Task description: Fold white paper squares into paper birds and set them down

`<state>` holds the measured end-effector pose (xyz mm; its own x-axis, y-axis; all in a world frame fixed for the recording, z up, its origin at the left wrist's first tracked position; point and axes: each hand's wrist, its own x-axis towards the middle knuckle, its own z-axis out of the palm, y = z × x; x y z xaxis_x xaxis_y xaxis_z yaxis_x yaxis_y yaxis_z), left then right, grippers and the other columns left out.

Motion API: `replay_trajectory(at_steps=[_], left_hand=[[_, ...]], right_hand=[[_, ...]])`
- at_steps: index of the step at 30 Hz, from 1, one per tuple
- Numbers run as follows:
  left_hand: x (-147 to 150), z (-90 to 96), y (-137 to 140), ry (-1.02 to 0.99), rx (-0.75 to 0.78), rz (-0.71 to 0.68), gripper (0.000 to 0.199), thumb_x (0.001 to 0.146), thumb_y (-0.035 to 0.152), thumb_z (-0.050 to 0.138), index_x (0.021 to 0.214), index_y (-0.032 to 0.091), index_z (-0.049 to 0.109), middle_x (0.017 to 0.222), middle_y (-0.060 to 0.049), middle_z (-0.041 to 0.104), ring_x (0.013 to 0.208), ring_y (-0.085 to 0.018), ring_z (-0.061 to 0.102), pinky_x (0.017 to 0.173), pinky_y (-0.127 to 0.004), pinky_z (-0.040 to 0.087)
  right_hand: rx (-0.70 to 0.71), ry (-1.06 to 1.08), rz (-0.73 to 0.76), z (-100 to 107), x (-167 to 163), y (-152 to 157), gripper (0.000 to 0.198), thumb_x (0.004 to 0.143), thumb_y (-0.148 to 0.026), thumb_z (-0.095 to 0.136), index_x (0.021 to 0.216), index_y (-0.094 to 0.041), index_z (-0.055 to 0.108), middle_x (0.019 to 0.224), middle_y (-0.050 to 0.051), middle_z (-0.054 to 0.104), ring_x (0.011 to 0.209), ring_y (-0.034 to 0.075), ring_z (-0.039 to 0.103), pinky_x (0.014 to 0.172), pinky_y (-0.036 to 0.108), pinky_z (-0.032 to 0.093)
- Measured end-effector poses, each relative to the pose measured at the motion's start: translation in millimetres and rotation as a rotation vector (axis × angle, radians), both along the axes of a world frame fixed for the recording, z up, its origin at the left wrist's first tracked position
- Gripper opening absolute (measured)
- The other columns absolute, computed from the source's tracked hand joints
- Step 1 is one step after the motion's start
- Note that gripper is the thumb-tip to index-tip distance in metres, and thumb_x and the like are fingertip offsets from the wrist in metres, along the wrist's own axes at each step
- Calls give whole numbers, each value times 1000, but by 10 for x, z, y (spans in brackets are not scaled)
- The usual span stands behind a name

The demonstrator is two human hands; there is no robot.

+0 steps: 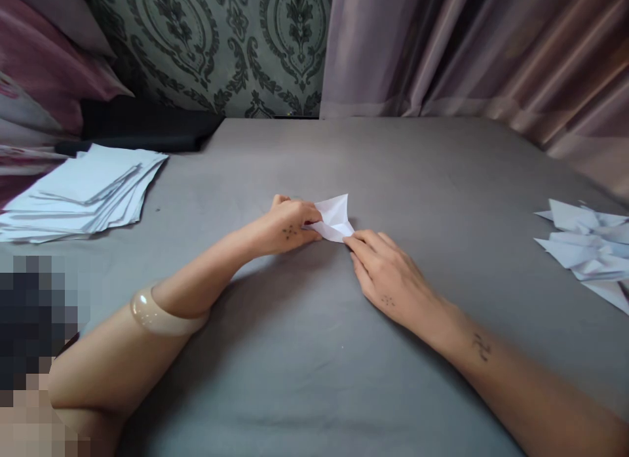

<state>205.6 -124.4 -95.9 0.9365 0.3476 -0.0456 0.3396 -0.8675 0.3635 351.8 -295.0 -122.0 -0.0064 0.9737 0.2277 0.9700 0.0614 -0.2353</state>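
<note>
1. I see the folded white paper [335,219] lying mid-way across the grey sheet [304,352], partly creased, one flap standing up.
2. Left hand [289,226]: fingers curled closed over the paper's left edge, pinning it flat.
3. Right hand [388,273]: fingers nearly straight, tips pressing on the paper's lower right corner; nothing gripped.
4. My judgement: a crease is being set. Keep the left hand anchoring, run the right fingertips along the fold, edges aligned before pressing.
5. Stack of flat sheets [83,191] far left; finished folded pieces [587,250] far right, both well apart.
</note>
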Motion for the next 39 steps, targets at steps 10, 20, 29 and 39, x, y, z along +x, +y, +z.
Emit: replay_trajectory(at_steps=[10,20,29,39], left_hand=[[-8,-71,-6,-185,191,-130,26,86,10,44,93,22,66,107,-4,66,102,-23,54,95,-43,29],[1,-216,-87,-428,434,29,40,94,47,48,124,20,48,125,-15,48,110,-29,45,94,-45,32],[-5,-264,-171,-482,514,99,50,91,55,49,125,18,44,130,-17,45,115,-31,42,96,-44,30],[3,-233,-173,-289,424,-109,31,99,28,36,85,18,62,92,-7,67,88,-20,57,84,-38,32]], right_hand=[[-29,32,-6,-21,15,28,36,94,-14,37,120,-17,61,111,11,58,94,23,52,83,37,48],[-26,81,-32,-28,19,19,34,94,-16,38,115,-21,64,114,10,59,96,23,54,81,38,49],[-8,351,-62,-54,111,106,23,88,-18,50,101,-22,69,107,6,62,99,20,57,89,34,46],[-107,644,-271,51,92,228,24,85,-39,57,88,-22,73,102,5,69,83,17,64,79,32,48]])
